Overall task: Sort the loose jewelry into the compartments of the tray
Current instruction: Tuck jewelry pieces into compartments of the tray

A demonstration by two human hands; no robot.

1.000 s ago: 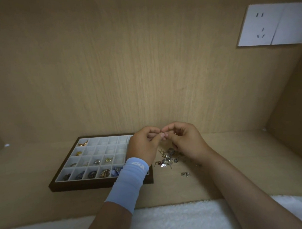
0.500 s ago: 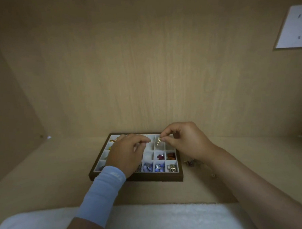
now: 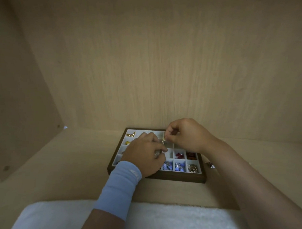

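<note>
Head view looks down on both hands over the tray (image 3: 176, 178), a dark wooden frame with a white grid of small compartments. The right hand (image 3: 186, 136) pinches a small gold piece (image 3: 163, 139) between thumb and forefinger, the piece hanging just under the fingertips above the tray's far middle compartments, clear of the dividers. The left hand (image 3: 145, 155) rests knuckles-up on the tray's centre, fingers curled around a small silver piece (image 3: 156, 154) that shows at the fingertips; how tightly it is gripped I cannot tell. A pale blue wrist sleeve (image 3: 119, 187) covers that forearm.

Two gold items (image 3: 130, 134) lie in the far-left compartments, two red ones (image 3: 179, 155) on the right, two blue clusters (image 3: 167, 166) and one gold charm (image 3: 193, 168) in the near row. A few loose pieces (image 3: 210, 165) lie on the light wooden shelf (image 3: 61, 162) just right of the tray. Wood panels close in the back and left side; a white fluffy cloth (image 3: 161, 219) lines the near edge.
</note>
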